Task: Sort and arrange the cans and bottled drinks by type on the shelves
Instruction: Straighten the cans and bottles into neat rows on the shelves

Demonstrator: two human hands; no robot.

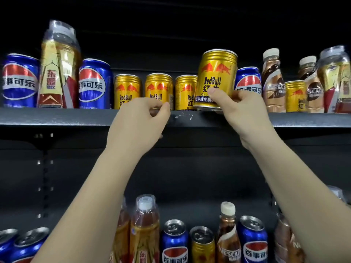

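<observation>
1. My right hand (pixel 237 105) grips a gold Red Bull can (pixel 216 78) around its lower part, thumb across the front label, fingers wrapped behind. The can is tilted slightly, its base at the front edge of the upper shelf (pixel 57 116); I cannot tell whether it touches the shelf.
2. My left hand (pixel 140 120) holds nothing. Its fingers are curled loosely, thumb and forefinger pinched together, just in front of the middle can in a row of three Red Bull cans (pixel 158 90) standing upright on the upper shelf.
3. The held can sits just to the right of that row and in front of a blue Pepsi can (pixel 248 80).
4. Left of the row stand a Pepsi can (pixel 95 84), a tall bottle with a gold label (pixel 58 67) and another Pepsi can (pixel 20 80) at the far left.
5. To the right of the held can I see a Nescafe bottle (pixel 272 82), one more small Red Bull can (pixel 295 95), a second Nescafe bottle (pixel 311 84) and another gold-label bottle (pixel 335 76) at the edge.
6. The lower shelf carries a mixed lot: a tea-coloured bottle (pixel 145 228), a Pepsi can (pixel 174 242), a gold can (pixel 202 243), a Nescafe bottle (pixel 228 236) and a further Pepsi can (pixel 253 242).
</observation>
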